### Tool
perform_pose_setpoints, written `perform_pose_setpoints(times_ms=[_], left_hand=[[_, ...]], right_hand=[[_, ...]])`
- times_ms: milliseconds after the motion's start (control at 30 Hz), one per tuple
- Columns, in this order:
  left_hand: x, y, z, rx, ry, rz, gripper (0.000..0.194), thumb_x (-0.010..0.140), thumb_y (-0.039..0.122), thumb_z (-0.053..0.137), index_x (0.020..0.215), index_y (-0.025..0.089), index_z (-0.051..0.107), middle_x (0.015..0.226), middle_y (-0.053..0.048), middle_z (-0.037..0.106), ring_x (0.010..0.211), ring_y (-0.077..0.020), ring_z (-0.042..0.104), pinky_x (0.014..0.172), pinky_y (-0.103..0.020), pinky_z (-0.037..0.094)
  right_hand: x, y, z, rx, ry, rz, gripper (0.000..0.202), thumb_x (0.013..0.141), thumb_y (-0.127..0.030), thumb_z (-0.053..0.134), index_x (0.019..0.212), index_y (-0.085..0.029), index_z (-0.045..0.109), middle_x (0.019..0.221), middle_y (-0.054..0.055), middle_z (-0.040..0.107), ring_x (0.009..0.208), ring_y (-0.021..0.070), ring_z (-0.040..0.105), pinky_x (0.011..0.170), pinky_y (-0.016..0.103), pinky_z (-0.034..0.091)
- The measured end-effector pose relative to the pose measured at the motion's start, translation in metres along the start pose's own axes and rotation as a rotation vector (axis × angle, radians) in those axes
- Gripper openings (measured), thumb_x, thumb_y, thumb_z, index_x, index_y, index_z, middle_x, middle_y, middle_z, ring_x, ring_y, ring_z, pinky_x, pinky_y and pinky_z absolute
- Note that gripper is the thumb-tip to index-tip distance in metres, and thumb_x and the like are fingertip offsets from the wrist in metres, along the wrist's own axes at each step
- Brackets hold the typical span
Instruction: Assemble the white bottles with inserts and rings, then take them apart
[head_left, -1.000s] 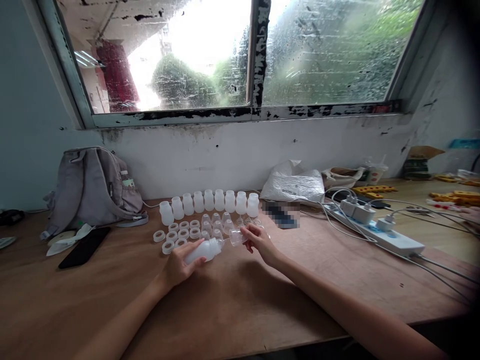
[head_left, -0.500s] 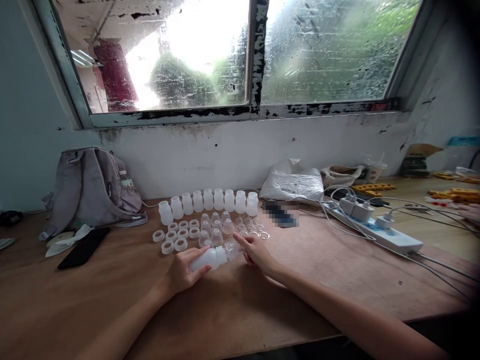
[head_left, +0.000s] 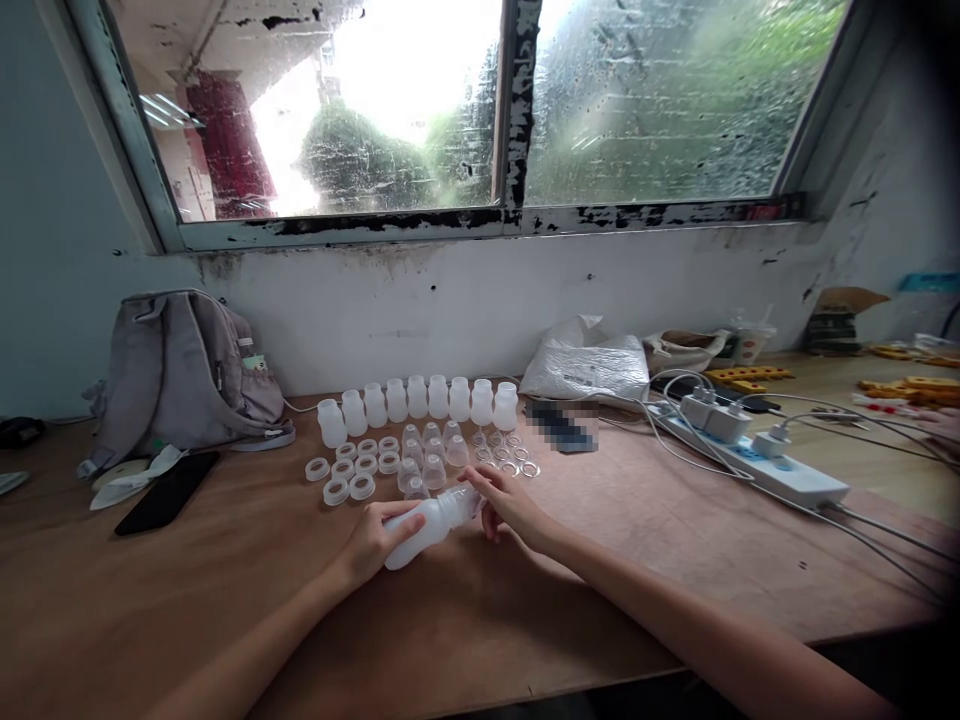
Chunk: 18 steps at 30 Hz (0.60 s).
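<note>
My left hand (head_left: 379,540) is wrapped round a frosted white bottle (head_left: 420,533), tilted with its top end up to the right. At that end, the fingers of my right hand (head_left: 501,503) close on a clear cap (head_left: 463,503). Just beyond, several clear domed caps (head_left: 433,470) stand on the brown table (head_left: 360,640). White rings (head_left: 361,487) lie to their left and thin clear rings (head_left: 529,469) to their right. Behind them runs a row of frosted bottles (head_left: 417,398).
A grey backpack (head_left: 180,370) and a black phone (head_left: 166,493) are at the left. A silver bag (head_left: 589,363) rests by the wall. At the right, a white power strip (head_left: 795,480) carries plugs and trailing cables.
The bottle has tilted more steeply, its base moving down and nearer to me. My left hand has shifted its hold, and the fingers of my right hand have moved further over the cap.
</note>
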<state>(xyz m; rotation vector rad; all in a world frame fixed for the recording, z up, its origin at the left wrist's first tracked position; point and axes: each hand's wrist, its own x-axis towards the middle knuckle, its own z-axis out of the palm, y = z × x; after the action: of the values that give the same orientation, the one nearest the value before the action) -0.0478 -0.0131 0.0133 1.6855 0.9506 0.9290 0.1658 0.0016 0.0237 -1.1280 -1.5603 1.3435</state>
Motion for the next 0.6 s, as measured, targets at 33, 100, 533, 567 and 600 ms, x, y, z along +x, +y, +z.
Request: perform_pose_setpoints(times_ms=[33, 100, 533, 567, 600], left_hand=[[0.001, 0.0, -0.001, -0.028, 0.002, -0.013, 0.04, 0.074, 0.042, 0.053, 0.098, 0.011, 0.064, 0.073, -0.005, 0.063, 0.06, -0.0127, 0.052, 0.049, -0.02, 0.035], [0.003, 0.002, -0.002, -0.082, 0.004, -0.045, 0.042, 0.074, 0.043, 0.052, 0.096, 0.009, 0.064, 0.067, -0.005, 0.062, 0.054, -0.011, 0.05, 0.046, -0.019, 0.033], [-0.007, 0.019, -0.005, 0.256, 0.076, 0.06, 0.037, 0.073, 0.04, 0.055, 0.101, 0.018, 0.063, 0.096, -0.004, 0.066, 0.087, -0.0231, 0.059, 0.073, -0.028, 0.046], [-0.008, 0.02, -0.005, 0.279, 0.082, 0.068, 0.037, 0.072, 0.039, 0.055, 0.102, 0.018, 0.063, 0.097, -0.004, 0.065, 0.088, -0.0232, 0.059, 0.074, -0.028, 0.047], [-0.008, 0.021, -0.004, 0.295, 0.087, 0.077, 0.037, 0.072, 0.038, 0.056, 0.102, 0.018, 0.063, 0.099, -0.004, 0.065, 0.088, -0.0234, 0.059, 0.075, -0.028, 0.047]], right_hand=[[-0.001, -0.003, -0.001, 0.02, -0.058, -0.009, 0.041, 0.077, -0.055, 0.04, 0.092, -0.018, 0.048, 0.05, -0.005, 0.051, 0.034, 0.0084, 0.047, 0.031, 0.018, 0.034], [-0.004, -0.008, -0.003, 0.059, -0.169, -0.024, 0.039, 0.076, -0.05, 0.046, 0.099, -0.018, 0.047, 0.059, -0.003, 0.054, 0.039, 0.0083, 0.05, 0.036, 0.019, 0.039], [0.0, -0.011, -0.01, -0.229, -0.14, 0.013, 0.046, 0.075, -0.057, 0.041, 0.059, -0.014, 0.048, 0.042, -0.003, 0.048, 0.032, 0.0051, 0.04, 0.033, 0.017, 0.028], [0.0, -0.011, -0.01, -0.253, -0.135, 0.004, 0.046, 0.075, -0.057, 0.041, 0.058, -0.015, 0.048, 0.041, -0.003, 0.047, 0.031, 0.0051, 0.039, 0.032, 0.017, 0.027], [0.0, -0.011, -0.009, -0.273, -0.124, -0.006, 0.046, 0.075, -0.057, 0.041, 0.058, -0.015, 0.048, 0.04, -0.004, 0.046, 0.031, 0.0052, 0.038, 0.032, 0.017, 0.026]])
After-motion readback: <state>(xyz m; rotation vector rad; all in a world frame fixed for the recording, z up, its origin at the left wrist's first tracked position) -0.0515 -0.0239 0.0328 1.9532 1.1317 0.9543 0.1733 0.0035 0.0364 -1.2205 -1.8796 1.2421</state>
